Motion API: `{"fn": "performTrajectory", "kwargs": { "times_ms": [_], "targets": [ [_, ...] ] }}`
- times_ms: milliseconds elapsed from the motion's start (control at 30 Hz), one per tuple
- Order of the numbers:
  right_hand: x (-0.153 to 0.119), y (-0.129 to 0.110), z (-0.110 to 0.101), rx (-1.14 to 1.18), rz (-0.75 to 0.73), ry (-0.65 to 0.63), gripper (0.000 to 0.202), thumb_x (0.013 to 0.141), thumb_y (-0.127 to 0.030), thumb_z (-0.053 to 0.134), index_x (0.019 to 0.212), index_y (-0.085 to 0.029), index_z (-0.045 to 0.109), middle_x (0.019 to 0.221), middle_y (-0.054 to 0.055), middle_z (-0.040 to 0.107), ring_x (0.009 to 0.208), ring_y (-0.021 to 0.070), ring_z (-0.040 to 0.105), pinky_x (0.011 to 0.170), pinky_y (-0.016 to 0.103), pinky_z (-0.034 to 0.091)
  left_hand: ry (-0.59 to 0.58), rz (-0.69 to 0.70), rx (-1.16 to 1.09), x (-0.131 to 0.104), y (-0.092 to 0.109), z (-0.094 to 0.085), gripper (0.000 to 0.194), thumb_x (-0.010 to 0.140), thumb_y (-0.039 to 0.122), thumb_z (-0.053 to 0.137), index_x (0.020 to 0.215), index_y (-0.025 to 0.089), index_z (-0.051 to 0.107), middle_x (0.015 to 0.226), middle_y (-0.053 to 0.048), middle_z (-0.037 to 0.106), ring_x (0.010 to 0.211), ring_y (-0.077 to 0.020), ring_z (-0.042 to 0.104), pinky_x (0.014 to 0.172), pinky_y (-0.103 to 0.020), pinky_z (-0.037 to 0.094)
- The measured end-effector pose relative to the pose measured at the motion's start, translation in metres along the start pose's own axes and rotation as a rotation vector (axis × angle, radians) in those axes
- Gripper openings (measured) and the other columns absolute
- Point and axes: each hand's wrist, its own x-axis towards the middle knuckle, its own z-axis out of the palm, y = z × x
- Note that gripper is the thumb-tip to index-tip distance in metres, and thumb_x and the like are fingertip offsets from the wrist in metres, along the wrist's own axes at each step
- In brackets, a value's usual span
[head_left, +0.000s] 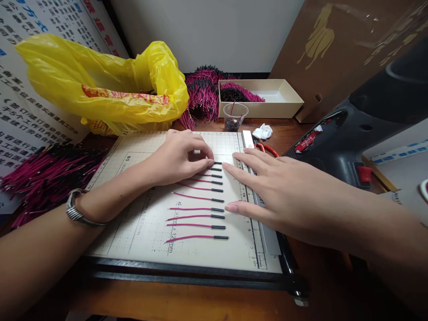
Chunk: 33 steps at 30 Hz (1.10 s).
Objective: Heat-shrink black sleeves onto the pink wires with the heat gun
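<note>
Pinching one of ten black-tipped pink wires [217, 200] on one gridded board [197, 255]: your left hand [182, 154]; fingers spread: your right hand [277, 183].

Head view: from above front edge of brown wooden table [187, 298], facing forward and down; near, cream gridded cutting board [140, 243] filling middle, pink black-ended wires [217, 200] at centre; pale grey wall [200, 35] beyond table's far edge.
</note>
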Motion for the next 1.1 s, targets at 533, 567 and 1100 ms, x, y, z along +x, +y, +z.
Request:
{"fn": "performTrajectory", "kwargs": {
  "times_ms": [533,567,1100],
  "targets": [
    [0.000,0.005,0.000,0.014,-0.036,-0.025,0.086,0.109,-0.066,0.014,0.157,-0.008,0.055,0.153,0.031,0.058,0.142,0.0484,0.058,0.098,0.065,0.061,-0.006,0.020,-0.016,0.000,-0.001,-0.001,0.024,0.096,0.036,0.063,0.088,0.022,0.082,0.088,-0.003,0.080,0.083,-0.0192,0.068,0.080,-0.036,0.039],
    [0.000,0.005,0.000,0.010,-0.038,-0.016,0.085,0.109,-0.065,0.014,0.157,-0.008,0.055,0.152,0.031,0.058,0.141,0.0482,0.058,0.097,0.065,0.062,-0.006,0.018,-0.017,0.000,-0.001,-0.001,0.025,0.095,0.036,0.063,0.088,0.022,0.082,0.088,-0.003,0.080,0.083,-0.0190,0.068,0.080,-0.036,0.039],
    [-0.045,0.003,-0.059,0.064,0.220,0.120,0.069,0.104,-0.075,0.025,0.108,-0.027,0.074,0.103,0.009,0.075,0.075,0.0239,0.069,0.055,0.037,0.051,0.021,-0.106,-0.012,-0.002,-0.004,0.000,0.028,0.097,0.041,0.063,0.087,0.022,0.080,0.093,-0.005,0.081,0.088,-0.0217,0.065,0.086,-0.038,0.040]
  ]
}}
